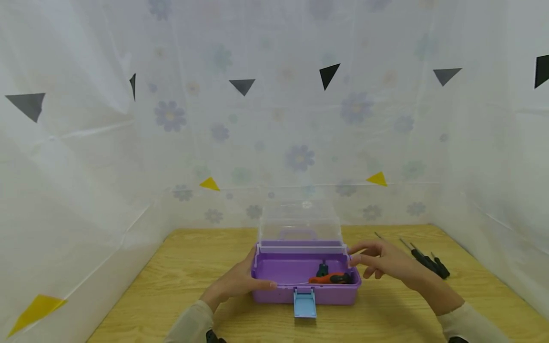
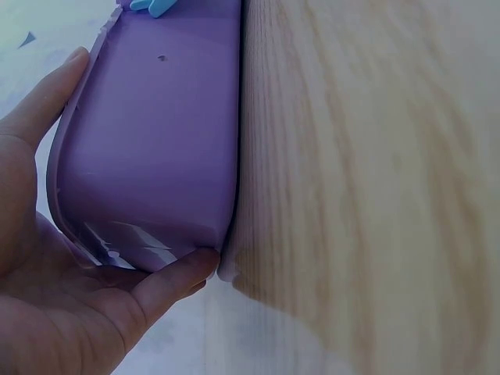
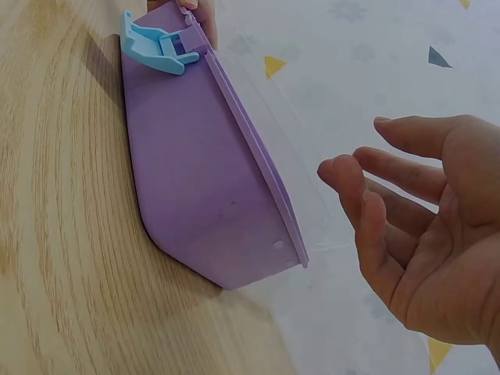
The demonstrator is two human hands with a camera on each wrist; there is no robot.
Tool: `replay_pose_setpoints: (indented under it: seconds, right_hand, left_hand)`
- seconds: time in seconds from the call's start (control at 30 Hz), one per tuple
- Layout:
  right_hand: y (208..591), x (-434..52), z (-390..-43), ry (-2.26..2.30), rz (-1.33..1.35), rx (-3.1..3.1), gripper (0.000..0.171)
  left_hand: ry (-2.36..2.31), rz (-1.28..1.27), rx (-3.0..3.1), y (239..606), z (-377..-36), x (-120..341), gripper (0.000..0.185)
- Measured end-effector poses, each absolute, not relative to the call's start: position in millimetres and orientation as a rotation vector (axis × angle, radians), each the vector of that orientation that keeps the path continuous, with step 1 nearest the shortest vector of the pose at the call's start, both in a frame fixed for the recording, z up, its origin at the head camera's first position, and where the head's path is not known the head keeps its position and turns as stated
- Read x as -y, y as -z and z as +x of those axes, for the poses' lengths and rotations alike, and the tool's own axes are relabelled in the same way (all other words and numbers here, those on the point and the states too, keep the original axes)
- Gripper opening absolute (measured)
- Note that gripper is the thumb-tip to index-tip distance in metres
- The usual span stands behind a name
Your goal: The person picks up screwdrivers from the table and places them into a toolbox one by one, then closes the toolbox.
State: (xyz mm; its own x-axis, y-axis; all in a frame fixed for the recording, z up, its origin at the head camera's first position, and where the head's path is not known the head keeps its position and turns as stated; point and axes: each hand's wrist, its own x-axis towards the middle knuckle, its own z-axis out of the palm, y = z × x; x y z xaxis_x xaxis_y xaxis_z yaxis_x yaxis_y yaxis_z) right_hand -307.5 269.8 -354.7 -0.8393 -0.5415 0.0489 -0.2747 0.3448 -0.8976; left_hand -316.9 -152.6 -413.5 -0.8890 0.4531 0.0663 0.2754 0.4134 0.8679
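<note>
A purple toolbox (image 1: 305, 294) stands on the wooden table with its clear lid (image 1: 300, 223) raised and its light-blue latch (image 1: 305, 305) hanging down at the front. Inside lie an orange-handled tool (image 1: 328, 278) and a small dark tool (image 1: 322, 269). My left hand (image 1: 238, 281) grips the box's left end, thumb along the front rim; the left wrist view shows the hand (image 2: 55, 297) cupping the purple wall (image 2: 156, 141). My right hand (image 1: 377, 259) hovers just off the box's right end, holding nothing. Its fingers (image 3: 422, 226) are spread and relaxed beside the box (image 3: 195, 180).
Several dark-handled screwdrivers (image 1: 429, 262) lie on the table (image 1: 188, 267) to the right, behind my right hand. White flowered sheeting (image 1: 274, 143) with black and yellow triangles closes in the back and both sides.
</note>
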Motion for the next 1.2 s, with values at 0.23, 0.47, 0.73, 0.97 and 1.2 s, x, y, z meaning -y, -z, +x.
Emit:
replay_pose_setpoints:
  seconds: [0.23,0.47,0.73,0.97,1.2]
  right_hand:
    - [356,-287,-304,1.499,-0.668,-2.391,0.045]
    - [357,-297,-305,1.505,-0.658,-2.384,0.044]
    - [360,-314,-307,1.542,-0.589,-2.399,0.043]
    - [366,-328,-308,1.546,-0.508,-2.448,0.046]
    - [369,-347,-306,1.555,-0.451,-2.470,0.047]
  left_hand:
    - [-1.474,0.652,-2.487,414,-319,153,0.130]
    - [-1.483,0.666,-2.485,413,-318,153,0.130]
    - [-1.494,0.683,-2.477,412,-316,153,0.129]
    - [-1.485,0.665,-2.482,414,-317,153,0.129]
    - [-1.498,0.675,-2.471,415,-320,154,0.131]
